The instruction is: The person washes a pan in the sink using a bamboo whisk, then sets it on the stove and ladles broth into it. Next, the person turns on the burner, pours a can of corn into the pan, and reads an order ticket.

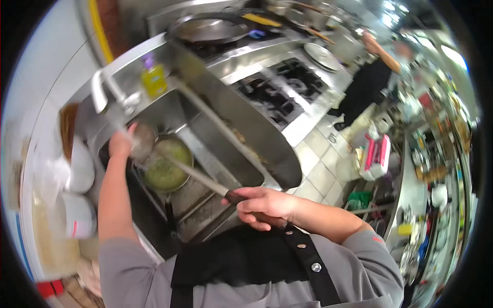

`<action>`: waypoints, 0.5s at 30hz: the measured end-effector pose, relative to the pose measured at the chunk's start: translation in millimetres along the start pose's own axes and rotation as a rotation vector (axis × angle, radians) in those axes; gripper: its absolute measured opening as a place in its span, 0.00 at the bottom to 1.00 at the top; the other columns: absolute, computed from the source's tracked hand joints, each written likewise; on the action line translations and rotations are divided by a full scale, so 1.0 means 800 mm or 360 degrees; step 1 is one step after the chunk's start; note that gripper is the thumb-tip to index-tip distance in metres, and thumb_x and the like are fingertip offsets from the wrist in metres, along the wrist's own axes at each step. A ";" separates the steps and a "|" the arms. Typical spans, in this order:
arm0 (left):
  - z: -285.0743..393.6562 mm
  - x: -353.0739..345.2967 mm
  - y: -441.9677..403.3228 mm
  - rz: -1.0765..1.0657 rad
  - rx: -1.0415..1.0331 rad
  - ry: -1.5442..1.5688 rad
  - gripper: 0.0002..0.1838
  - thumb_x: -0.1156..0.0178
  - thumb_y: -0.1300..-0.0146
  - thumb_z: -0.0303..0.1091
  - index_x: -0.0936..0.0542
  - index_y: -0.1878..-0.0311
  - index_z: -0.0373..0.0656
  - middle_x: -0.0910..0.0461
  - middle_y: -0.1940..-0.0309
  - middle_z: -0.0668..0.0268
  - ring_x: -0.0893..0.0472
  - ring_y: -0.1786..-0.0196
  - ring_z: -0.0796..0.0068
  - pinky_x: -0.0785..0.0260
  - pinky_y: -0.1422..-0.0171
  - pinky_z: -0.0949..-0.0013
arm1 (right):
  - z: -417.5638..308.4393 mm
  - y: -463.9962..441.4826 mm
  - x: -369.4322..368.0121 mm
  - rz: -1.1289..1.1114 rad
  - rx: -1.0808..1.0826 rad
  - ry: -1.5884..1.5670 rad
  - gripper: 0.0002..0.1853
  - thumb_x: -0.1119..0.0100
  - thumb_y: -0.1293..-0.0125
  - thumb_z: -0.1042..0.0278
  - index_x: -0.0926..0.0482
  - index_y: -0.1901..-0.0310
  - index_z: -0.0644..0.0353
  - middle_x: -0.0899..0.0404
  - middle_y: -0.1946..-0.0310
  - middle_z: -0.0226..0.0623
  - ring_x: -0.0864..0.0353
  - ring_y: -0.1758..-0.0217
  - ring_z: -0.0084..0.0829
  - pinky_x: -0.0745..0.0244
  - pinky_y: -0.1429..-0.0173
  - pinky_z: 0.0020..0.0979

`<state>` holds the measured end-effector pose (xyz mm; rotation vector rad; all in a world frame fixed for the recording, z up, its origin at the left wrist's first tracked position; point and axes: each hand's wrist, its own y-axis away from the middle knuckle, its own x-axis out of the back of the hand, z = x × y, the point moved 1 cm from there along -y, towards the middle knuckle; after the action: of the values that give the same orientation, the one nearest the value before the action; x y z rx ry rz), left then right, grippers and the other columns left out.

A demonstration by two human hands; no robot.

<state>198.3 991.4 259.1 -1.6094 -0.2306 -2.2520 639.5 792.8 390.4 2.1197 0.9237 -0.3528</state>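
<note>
Steel sink (208, 95): a running tap (99, 95) wets a long-handled ladle (143, 142).
Left to right, the left hand (120, 144) meets the ladle's head, blurred, so its grip cannot be told; the pan (191, 163) stands in the sink, its greenish liquid (168, 173) undrained; the right hand (265, 204) clasps the dark handle. Rinsing appears under way.

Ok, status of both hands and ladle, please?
Right hand grips ladle. Left hand at its round head. Pan in sink, partly behind ladle.
</note>
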 end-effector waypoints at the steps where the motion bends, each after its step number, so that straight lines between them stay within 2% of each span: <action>1: -0.020 -0.031 -0.011 0.0038 -0.0040 0.0156 0.32 0.45 0.33 0.62 0.17 0.54 0.37 0.17 0.55 0.45 0.19 0.51 0.43 0.29 0.45 0.50 | -0.001 -0.004 -0.002 0.0005 -0.0033 0.0022 0.22 0.52 0.27 0.68 0.36 0.33 0.61 0.30 0.75 0.32 0.31 0.85 0.26 0.35 0.79 0.26; 2: -0.027 -0.047 0.000 0.0150 -0.0013 0.0460 0.28 0.44 0.33 0.58 0.19 0.49 0.38 0.17 0.52 0.46 0.19 0.48 0.45 0.29 0.44 0.51 | 0.004 -0.005 -0.002 -0.0023 -0.0021 -0.0141 0.23 0.51 0.26 0.68 0.36 0.32 0.62 0.30 0.75 0.33 0.31 0.84 0.26 0.36 0.79 0.25; 3: -0.027 -0.050 0.010 0.0082 -0.0002 0.0740 0.24 0.43 0.32 0.48 0.22 0.42 0.40 0.18 0.49 0.47 0.19 0.46 0.49 0.29 0.43 0.54 | 0.006 -0.005 -0.001 -0.0078 -0.0017 -0.0201 0.24 0.52 0.25 0.67 0.37 0.31 0.62 0.31 0.75 0.33 0.32 0.85 0.26 0.36 0.79 0.25; 4: -0.020 -0.046 0.028 0.0110 -0.0022 0.1124 0.22 0.44 0.32 0.39 0.24 0.38 0.41 0.18 0.49 0.48 0.18 0.45 0.53 0.29 0.41 0.57 | 0.009 -0.006 -0.003 -0.0103 -0.0008 -0.0212 0.23 0.53 0.25 0.67 0.37 0.31 0.61 0.31 0.75 0.32 0.33 0.85 0.26 0.36 0.79 0.26; 5: -0.026 -0.059 0.025 0.0289 -0.0091 0.1191 0.21 0.43 0.34 0.35 0.23 0.38 0.43 0.17 0.48 0.49 0.18 0.44 0.56 0.29 0.41 0.59 | 0.011 -0.007 -0.004 -0.0112 0.0016 -0.0225 0.23 0.54 0.25 0.67 0.37 0.31 0.61 0.32 0.75 0.32 0.33 0.85 0.25 0.36 0.79 0.26; 6: -0.029 -0.068 0.020 0.0474 -0.0016 0.1169 0.20 0.44 0.34 0.35 0.22 0.40 0.44 0.17 0.50 0.50 0.18 0.44 0.54 0.28 0.41 0.59 | 0.012 -0.009 -0.006 -0.0123 -0.0008 -0.0220 0.23 0.55 0.25 0.66 0.37 0.31 0.61 0.32 0.76 0.32 0.33 0.86 0.25 0.36 0.79 0.26; 8: -0.011 -0.033 0.030 0.0438 0.0056 0.0914 0.15 0.47 0.31 0.42 0.18 0.50 0.44 0.17 0.56 0.48 0.21 0.50 0.42 0.28 0.47 0.51 | 0.014 -0.006 -0.007 -0.0102 -0.0059 -0.0227 0.23 0.55 0.25 0.65 0.37 0.31 0.59 0.32 0.76 0.32 0.35 0.87 0.25 0.38 0.79 0.27; 9: -0.020 -0.037 0.015 0.0355 0.0040 0.0738 0.16 0.48 0.30 0.45 0.18 0.54 0.44 0.18 0.58 0.46 0.21 0.52 0.42 0.28 0.49 0.48 | 0.011 -0.007 -0.007 -0.0115 -0.0082 -0.0253 0.24 0.55 0.25 0.64 0.37 0.31 0.59 0.32 0.76 0.32 0.35 0.87 0.25 0.38 0.79 0.27; 11: -0.019 -0.037 0.014 0.0241 0.0038 0.0721 0.15 0.47 0.31 0.38 0.18 0.46 0.49 0.18 0.56 0.46 0.20 0.51 0.44 0.27 0.48 0.53 | 0.012 -0.005 -0.009 -0.0111 -0.0103 -0.0321 0.24 0.54 0.25 0.63 0.37 0.31 0.59 0.32 0.77 0.31 0.35 0.87 0.25 0.38 0.79 0.26; 14: 0.000 -0.034 0.034 0.0403 -0.0151 0.1075 0.18 0.48 0.33 0.33 0.19 0.42 0.53 0.18 0.55 0.47 0.19 0.51 0.45 0.27 0.46 0.54 | 0.010 -0.003 -0.010 -0.0090 -0.0026 -0.0310 0.25 0.51 0.26 0.61 0.36 0.31 0.59 0.33 0.78 0.31 0.36 0.88 0.24 0.39 0.80 0.27; 15: 0.002 -0.033 0.035 0.0360 -0.0150 0.1121 0.20 0.49 0.34 0.31 0.20 0.40 0.54 0.18 0.54 0.47 0.18 0.50 0.46 0.27 0.46 0.54 | 0.011 -0.002 -0.011 -0.0083 -0.0009 -0.0328 0.25 0.51 0.26 0.61 0.36 0.31 0.59 0.33 0.78 0.31 0.36 0.88 0.25 0.39 0.80 0.27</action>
<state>217.9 971.0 232.9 -0.7422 0.2329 -2.5008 632.5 782.8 388.4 2.0128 0.8587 -0.5826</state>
